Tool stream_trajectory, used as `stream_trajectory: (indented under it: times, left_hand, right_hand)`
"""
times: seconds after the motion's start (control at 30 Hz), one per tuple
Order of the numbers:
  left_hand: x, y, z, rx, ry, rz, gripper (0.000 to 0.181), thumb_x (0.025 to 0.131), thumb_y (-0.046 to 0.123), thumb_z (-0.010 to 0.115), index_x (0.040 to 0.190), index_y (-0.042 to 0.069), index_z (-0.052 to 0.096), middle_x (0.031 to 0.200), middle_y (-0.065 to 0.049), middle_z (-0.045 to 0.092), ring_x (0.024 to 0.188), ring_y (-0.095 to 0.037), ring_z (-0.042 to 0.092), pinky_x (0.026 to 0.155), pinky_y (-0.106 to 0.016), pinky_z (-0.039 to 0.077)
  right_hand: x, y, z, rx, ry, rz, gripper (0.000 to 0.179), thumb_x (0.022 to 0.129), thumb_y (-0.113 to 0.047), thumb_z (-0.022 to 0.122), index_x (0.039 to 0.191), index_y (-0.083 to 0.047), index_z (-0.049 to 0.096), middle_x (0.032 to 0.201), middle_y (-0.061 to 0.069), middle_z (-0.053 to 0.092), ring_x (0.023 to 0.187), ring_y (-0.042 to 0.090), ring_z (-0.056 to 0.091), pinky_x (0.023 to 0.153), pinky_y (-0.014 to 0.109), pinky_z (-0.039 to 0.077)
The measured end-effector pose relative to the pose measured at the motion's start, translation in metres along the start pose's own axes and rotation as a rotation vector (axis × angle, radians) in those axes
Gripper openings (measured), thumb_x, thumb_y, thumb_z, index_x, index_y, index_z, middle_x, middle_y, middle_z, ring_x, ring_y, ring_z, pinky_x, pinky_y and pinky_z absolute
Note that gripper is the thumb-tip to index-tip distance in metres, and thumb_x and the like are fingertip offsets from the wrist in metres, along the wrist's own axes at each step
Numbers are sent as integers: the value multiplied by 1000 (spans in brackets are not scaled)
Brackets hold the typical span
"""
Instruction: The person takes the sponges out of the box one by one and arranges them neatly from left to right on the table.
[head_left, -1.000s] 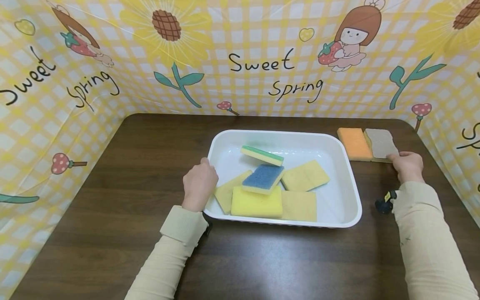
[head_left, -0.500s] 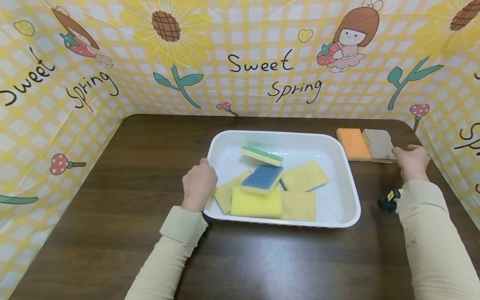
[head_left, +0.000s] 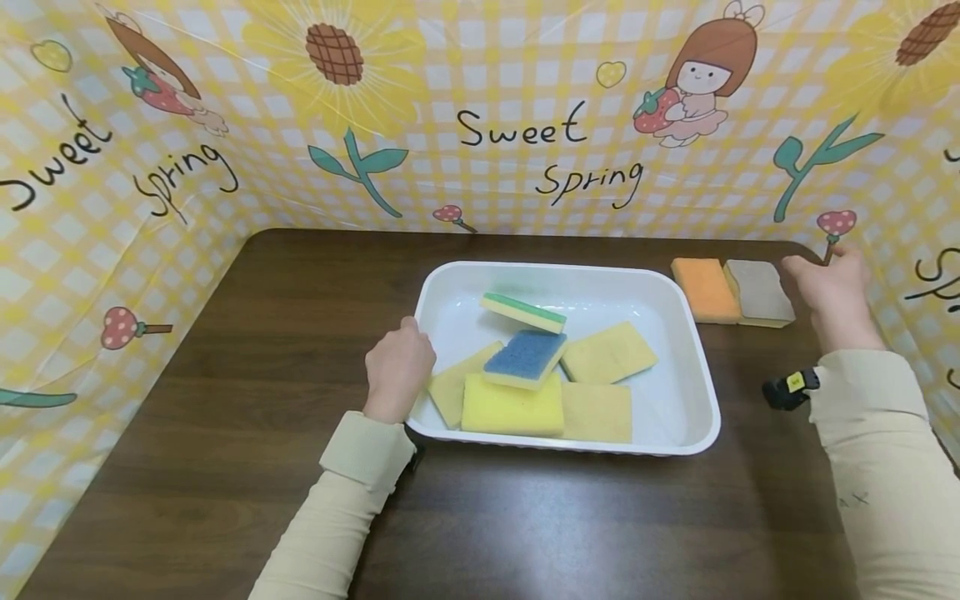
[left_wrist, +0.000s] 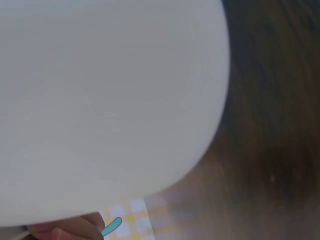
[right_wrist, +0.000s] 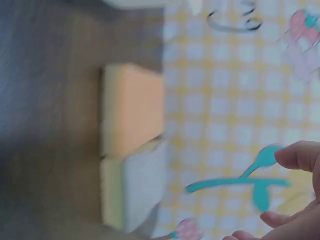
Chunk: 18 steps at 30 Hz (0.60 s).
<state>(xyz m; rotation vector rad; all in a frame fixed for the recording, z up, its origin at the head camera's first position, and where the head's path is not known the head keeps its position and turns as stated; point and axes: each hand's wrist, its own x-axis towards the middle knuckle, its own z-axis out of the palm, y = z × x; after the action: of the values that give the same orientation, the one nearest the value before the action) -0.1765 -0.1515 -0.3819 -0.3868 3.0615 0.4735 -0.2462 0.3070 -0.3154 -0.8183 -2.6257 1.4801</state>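
My left hand [head_left: 400, 371] grips the left rim of a white plastic tray [head_left: 693, 375]; its fingers [left_wrist: 75, 227] show at the tray's edge in the left wrist view. Held above the table, my right hand [head_left: 834, 292] has thumb and fingers apart, with nothing between them. Just left of it lies a grey-topped sponge [head_left: 759, 292], side by side with an orange sponge [head_left: 705, 289]. Inside the tray, a blue-topped sponge [head_left: 525, 357] overlaps a bright yellow sponge [head_left: 512, 406], and a green-topped sponge [head_left: 523, 312] leans tilted behind them.
Flat pale yellow sponges [head_left: 609, 352] also lie in the tray. The dark wooden table [head_left: 225, 375] extends around it. A yellow checked cloth [head_left: 525, 67] with printed figures hangs along the back and sides.
My right hand has let go of the grey-topped sponge and moved up and to the right, away from it. That sponge stays beside the orange one. My left hand has not moved.
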Motion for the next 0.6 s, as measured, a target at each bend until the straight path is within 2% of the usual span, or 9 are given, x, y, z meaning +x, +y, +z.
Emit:
stream_trajectory:
  times: [0.07, 0.2, 0.23, 0.27, 0.37, 0.47, 0.5, 0.6]
  left_hand:
    - [0, 0, 0, 0, -7, -2, 29, 98, 19, 40, 106, -5, 54, 82, -24, 66, 71, -35, 66, 62, -47, 52]
    - [1, 1, -1, 3, -18, -4, 30, 98, 19, 38, 107, -5, 53, 82, -23, 65, 69, -33, 65, 60, -46, 51]
    - [1, 1, -1, 6, -19, -4, 30, 98, 20, 38, 107, -5, 53, 82, -23, 65, 69, -33, 65, 60, -46, 51]
    - [1, 0, -1, 9, -20, -4, 30, 98, 20, 38, 108, -5, 53, 82, -23, 65, 69, -33, 65, 59, -45, 51]
    - [2, 0, -2, 18, -20, -7, 30, 99, 20, 38, 108, -4, 53, 81, -23, 65, 68, -33, 64, 58, -45, 51]
    - [2, 0, -2, 23, -22, -8, 30, 99, 20, 38, 109, -4, 53, 81, -22, 65, 67, -32, 64, 58, -45, 51]
    - [1, 0, -2, 22, -25, -10, 30, 99, 20, 38, 108, -4, 53, 80, -22, 65, 66, -32, 64, 58, -45, 51]
    - [1, 1, -1, 18, -34, -16, 30, 99, 20, 37, 108, -4, 53, 80, -22, 64, 66, -31, 63, 58, -44, 51]
  right_hand:
    - [-5, -9, -1, 7, -18, -43, 82, 92, -38, 46, 153, -6, 0, 160, 16, -4, 146, 24, 5, 119, 37, 16]
    - [-22, -28, 0, -30, -57, -147, 81, 93, -39, 45, 153, -6, 2, 160, 19, -6, 146, 31, 7, 117, 43, 19]
    - [-28, -33, 0, -56, -63, -171, 81, 93, -41, 45, 153, -7, 2, 160, 20, -5, 145, 34, 9, 116, 45, 21]
    - [-34, -37, 2, -91, -67, -194, 81, 93, -42, 45, 153, -8, 3, 160, 21, -3, 139, 35, 26, 111, 45, 29]
    - [-52, -49, 6, -161, -104, -271, 81, 94, -44, 44, 153, -7, 3, 159, 24, -2, 137, 43, 27, 109, 55, 27]
    - [-69, -58, 13, -212, -160, -341, 80, 95, -43, 45, 153, -6, 4, 157, 27, -1, 138, 48, 23, 107, 63, 25]
    - [-74, -60, 15, -222, -188, -360, 80, 95, -43, 45, 153, -6, 3, 157, 29, -2, 141, 52, 8, 107, 68, 18]
    - [-88, -60, 21, -305, -280, -405, 81, 96, -43, 47, 153, -5, 4, 155, 31, -3, 139, 55, 9, 103, 71, 20]
